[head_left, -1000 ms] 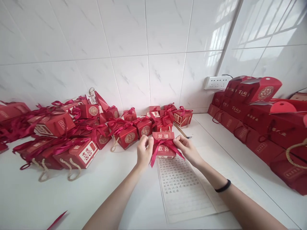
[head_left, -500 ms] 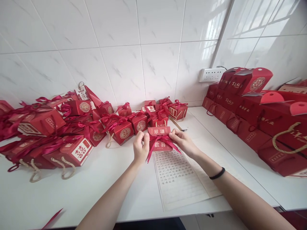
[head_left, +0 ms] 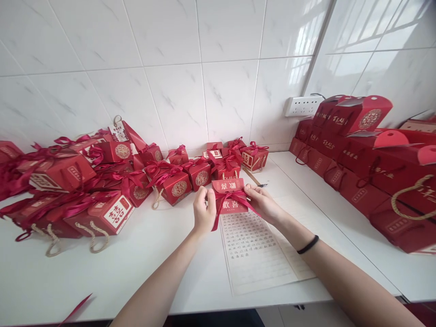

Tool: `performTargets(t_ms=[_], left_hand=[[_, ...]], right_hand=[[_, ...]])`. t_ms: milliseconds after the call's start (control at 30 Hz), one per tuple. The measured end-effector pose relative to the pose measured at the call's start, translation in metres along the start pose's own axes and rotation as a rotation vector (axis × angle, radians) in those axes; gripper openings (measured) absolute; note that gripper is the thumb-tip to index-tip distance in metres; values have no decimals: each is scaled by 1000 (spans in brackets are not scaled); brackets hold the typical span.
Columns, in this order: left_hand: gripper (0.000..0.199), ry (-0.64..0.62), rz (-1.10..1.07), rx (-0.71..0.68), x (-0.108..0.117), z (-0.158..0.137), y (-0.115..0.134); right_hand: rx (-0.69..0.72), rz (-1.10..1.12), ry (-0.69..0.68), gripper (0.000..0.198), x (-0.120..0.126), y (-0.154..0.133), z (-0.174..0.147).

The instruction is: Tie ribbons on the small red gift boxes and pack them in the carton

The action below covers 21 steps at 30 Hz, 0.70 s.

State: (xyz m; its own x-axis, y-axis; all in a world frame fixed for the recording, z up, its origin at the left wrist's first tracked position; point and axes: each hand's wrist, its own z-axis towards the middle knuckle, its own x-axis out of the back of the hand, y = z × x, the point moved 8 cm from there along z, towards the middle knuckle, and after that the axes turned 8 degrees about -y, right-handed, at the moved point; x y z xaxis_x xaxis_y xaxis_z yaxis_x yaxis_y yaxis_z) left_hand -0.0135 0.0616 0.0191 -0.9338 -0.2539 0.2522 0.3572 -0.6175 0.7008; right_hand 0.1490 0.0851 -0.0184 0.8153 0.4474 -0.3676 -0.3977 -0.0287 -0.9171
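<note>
A small red gift box (head_left: 227, 185) with gold Chinese characters is in front of me, above the top of a handwritten sheet (head_left: 252, 240). A dark red ribbon (head_left: 232, 195) is tied in a bow over it, its tails hanging down on both sides. My left hand (head_left: 205, 208) is closed at the box's left side, thumb and curled fingers on the bow's left end. At the right side my right hand (head_left: 261, 200) pinches the ribbon's other end between thumb and fingers. Both fingertips are partly hidden, so the exact grip is unclear.
Several ribboned boxes (head_left: 98, 213) with rope handles are heaped at the left, and more (head_left: 199, 172) stand by the tiled wall. Larger red boxes (head_left: 350, 154) are stacked at the right under a power strip (head_left: 304, 106). A pen (head_left: 262, 185) lies beyond my right hand.
Both hands and the box have shifted slightly to the right in view, along with the whole scene. The bow's loops and tails hang a little differently; both hands keep their grip.
</note>
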Motion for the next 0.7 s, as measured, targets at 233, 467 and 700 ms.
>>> performTargets(t_ms=[233,467,700], left_hand=[[32,-7,-52,77,-2,-1,-5],[35,-74,-121,137,-2,0,-15],[35,-76,-93,174,-2,0,-14]], right_hand=[[4,-87,-1,47,3,2,1],[50,-231,4,46,8,-4,-2],[47,-308,-22,45,5,-9,-3]])
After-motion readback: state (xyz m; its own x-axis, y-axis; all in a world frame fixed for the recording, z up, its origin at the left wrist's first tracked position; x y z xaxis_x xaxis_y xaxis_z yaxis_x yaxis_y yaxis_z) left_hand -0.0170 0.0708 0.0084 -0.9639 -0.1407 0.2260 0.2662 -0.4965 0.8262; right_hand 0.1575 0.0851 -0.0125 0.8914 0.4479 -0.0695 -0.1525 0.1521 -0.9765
